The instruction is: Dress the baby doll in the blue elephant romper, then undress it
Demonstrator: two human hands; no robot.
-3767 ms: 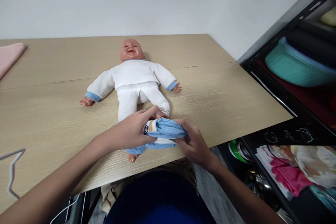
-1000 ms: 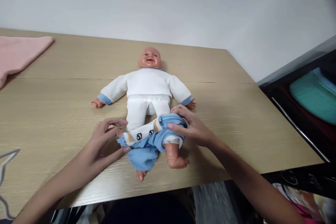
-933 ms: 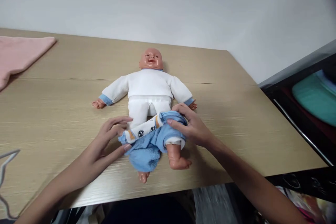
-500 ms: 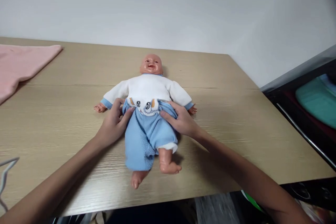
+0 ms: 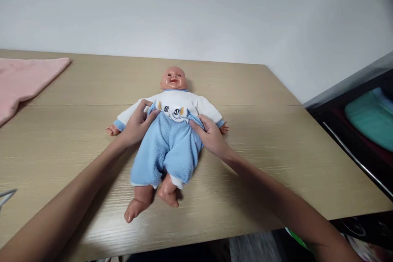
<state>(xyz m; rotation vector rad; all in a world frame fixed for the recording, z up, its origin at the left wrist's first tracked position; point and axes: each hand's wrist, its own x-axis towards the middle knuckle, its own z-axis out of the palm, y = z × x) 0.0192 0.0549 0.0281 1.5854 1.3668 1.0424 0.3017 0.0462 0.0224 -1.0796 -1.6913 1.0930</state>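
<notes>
Your left hand (image 5: 138,125) and right hand (image 5: 209,136) each grip the waistband of the blue fleece trousers (image 5: 170,149), one on either side of the doll (image 5: 174,78). It lies face-up mid-tabletop (image 5: 276,139), with a pink cloth (image 5: 27,80) at far left.

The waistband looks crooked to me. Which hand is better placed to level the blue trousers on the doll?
Right, probably. The right hand pinches the waistband of the blue trousers where it sits lower on the doll; the left hand holds its side higher, near the shoulder.
</notes>
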